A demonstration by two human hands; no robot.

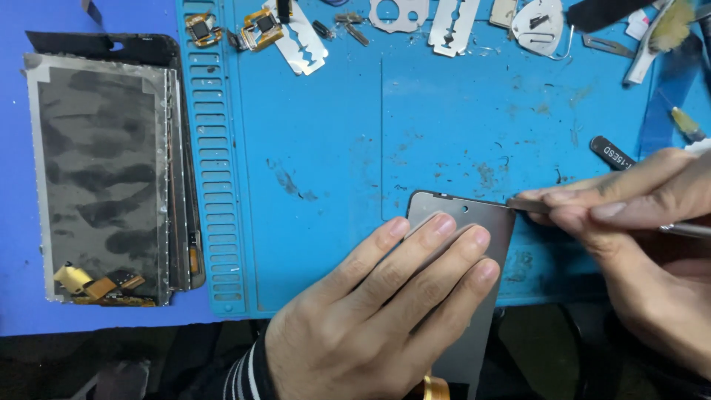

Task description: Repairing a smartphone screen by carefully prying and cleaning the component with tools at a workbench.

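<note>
Phone panel (474, 244) on smudged blue mat (318, 148) (parts-strewn)

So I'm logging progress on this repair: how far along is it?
Done: a stripped screen assembly lies aside on the left. In hand: the left hand presses the grey panel flat while the right hand works a thin metal tool at its top corner. The panel looks otherwise unseparated.

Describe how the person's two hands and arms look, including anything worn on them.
Both hands are bare, with no gloves, rings or watch in view. The left hand comes out of a dark sleeve whose cuff has thin white stripes. The right hand shows short, plain fingernails; its wrist is out of view.
</note>
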